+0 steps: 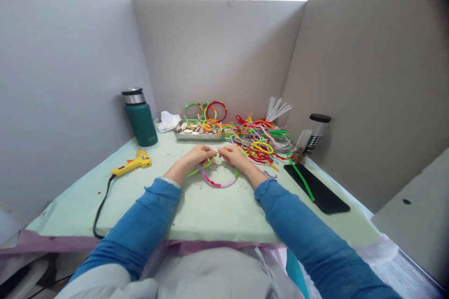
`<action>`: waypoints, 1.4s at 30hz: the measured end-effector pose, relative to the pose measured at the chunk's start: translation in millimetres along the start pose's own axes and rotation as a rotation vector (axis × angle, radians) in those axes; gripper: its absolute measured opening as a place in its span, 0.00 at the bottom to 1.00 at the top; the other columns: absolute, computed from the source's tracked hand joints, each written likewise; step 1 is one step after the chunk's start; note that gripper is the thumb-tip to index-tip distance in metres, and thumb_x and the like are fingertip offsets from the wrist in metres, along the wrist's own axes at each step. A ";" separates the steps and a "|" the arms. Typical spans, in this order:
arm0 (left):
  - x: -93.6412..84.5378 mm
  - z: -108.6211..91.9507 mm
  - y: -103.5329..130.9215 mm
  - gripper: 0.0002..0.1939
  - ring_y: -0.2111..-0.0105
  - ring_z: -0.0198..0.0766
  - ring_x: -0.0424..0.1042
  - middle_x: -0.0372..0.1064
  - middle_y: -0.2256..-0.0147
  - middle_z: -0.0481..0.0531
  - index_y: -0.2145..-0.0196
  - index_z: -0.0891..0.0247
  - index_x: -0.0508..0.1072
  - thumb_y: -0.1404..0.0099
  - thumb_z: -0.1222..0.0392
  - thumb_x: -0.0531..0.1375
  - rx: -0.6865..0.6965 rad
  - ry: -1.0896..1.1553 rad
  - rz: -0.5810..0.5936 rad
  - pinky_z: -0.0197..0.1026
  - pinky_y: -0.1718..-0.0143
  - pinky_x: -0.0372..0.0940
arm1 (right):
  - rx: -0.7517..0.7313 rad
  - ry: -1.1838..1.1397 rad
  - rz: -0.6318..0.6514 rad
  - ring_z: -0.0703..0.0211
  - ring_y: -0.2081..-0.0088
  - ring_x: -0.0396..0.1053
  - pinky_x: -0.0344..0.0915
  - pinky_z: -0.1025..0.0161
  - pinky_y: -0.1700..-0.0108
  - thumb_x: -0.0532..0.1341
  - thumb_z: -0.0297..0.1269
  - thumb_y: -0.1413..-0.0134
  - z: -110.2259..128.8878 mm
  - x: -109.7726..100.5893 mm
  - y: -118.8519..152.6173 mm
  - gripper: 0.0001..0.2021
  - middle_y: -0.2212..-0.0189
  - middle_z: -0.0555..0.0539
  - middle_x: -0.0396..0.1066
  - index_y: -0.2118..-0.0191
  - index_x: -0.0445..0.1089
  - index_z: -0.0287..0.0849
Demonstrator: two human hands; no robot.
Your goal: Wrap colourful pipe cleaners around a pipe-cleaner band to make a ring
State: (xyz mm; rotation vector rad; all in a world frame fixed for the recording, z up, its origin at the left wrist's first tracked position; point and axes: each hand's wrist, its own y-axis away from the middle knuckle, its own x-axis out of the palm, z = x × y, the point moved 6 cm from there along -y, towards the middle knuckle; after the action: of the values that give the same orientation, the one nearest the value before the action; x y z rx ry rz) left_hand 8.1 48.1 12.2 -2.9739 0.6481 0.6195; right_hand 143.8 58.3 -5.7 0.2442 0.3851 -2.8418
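Both hands meet over the middle of the table, pinching at the far side of a ring wrapped in coloured pipe cleaners [219,185], pink, purple and green. My left hand [200,155] is closed on a light green pipe cleaner [192,173], whose loose end sticks out to the lower left. My right hand [233,154] pinches close beside it, fingertips nearly touching the left ones, on the ring's far side. The fingers hide the exact spot where the green strand meets the ring.
A yellow glue gun [131,164] lies left, its cord running off the front edge. Behind it stands a green bottle [141,119]. A metal tray [199,137] of shells, finished rings [217,103], piled pipe cleaners [259,138], a black phone [317,189] and a clear bottle [317,131] are around.
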 end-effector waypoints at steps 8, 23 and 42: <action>-3.4 -6.2 -2.3 0.17 0.84 0.26 0.61 0.70 0.72 0.49 0.56 0.69 0.68 0.45 0.67 0.56 0.114 -0.058 -0.049 0.32 0.81 0.55 | 0.005 0.012 -0.007 0.71 0.87 0.45 0.41 0.68 0.84 0.59 0.52 0.51 -4.6 -0.3 -3.1 0.19 0.89 0.58 0.51 0.76 0.67 0.39; -7.5 -17.7 0.0 0.17 0.72 0.36 0.67 0.75 0.69 0.52 0.59 0.62 0.78 0.44 0.63 0.55 0.389 -0.795 -0.282 0.35 0.69 0.58 | 0.023 -0.008 -0.020 0.72 0.87 0.45 0.41 0.69 0.85 0.60 0.50 0.51 -1.4 0.3 -1.7 0.18 0.89 0.58 0.51 0.77 0.66 0.39; -12.2 -11.4 0.7 0.19 0.82 0.30 0.60 0.69 0.82 0.49 0.75 0.67 0.78 0.48 0.45 0.61 0.130 -0.395 -0.219 0.33 0.79 0.54 | 0.008 0.031 0.023 0.71 0.87 0.45 0.41 0.69 0.85 0.60 0.53 0.52 -3.1 0.8 -1.7 0.19 0.89 0.57 0.52 0.77 0.67 0.39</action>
State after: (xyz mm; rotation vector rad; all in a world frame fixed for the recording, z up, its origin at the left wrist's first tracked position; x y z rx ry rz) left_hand 1.9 50.9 27.4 -2.6374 0.3131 1.0567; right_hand 142.9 60.6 -8.4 0.2932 0.3757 -2.8207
